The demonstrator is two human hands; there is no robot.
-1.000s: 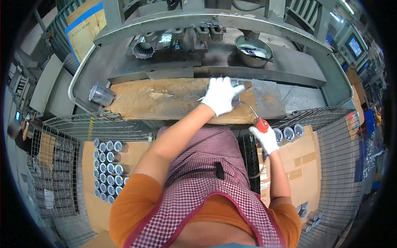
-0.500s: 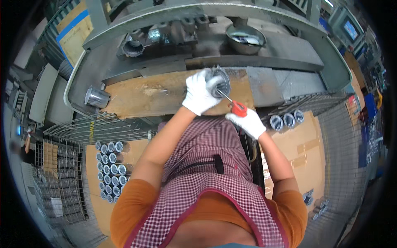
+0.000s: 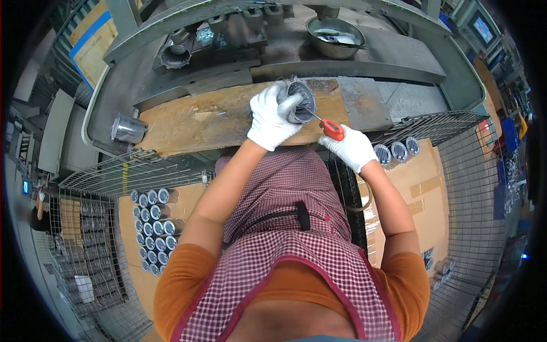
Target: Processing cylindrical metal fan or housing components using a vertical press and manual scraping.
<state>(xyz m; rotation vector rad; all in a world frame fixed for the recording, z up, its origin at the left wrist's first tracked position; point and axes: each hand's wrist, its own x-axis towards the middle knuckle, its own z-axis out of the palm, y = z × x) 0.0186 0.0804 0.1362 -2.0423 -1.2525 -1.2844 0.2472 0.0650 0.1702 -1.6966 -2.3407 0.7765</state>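
My left hand (image 3: 273,115), in a white glove, is closed around a grey metal cylinder (image 3: 302,98) with a ribbed, open inside. It is tilted so its mouth faces right, above the wooden board (image 3: 208,118). My right hand (image 3: 350,149), gloved too, grips the red handle of a screwdriver-like tool (image 3: 331,129). The tool's thin metal shaft reaches the rim of the cylinder; whether its tip touches the inside wall I cannot tell. Another metal cylinder (image 3: 129,129) lies on its side at the left end of the board.
Wire cages stand at both sides. Several finished-looking cylinders (image 3: 149,228) stand on cardboard at left, and three (image 3: 398,150) at right. A metal bowl (image 3: 336,52) with tools sits at the back, beside a ribbed metal fixture (image 3: 175,56). A person (image 3: 41,216) is at far left.
The view has shifted slightly. Both hands keep their holds, and the tool's shaft stays at the cylinder's mouth while the cylinder's tilt differs a little.
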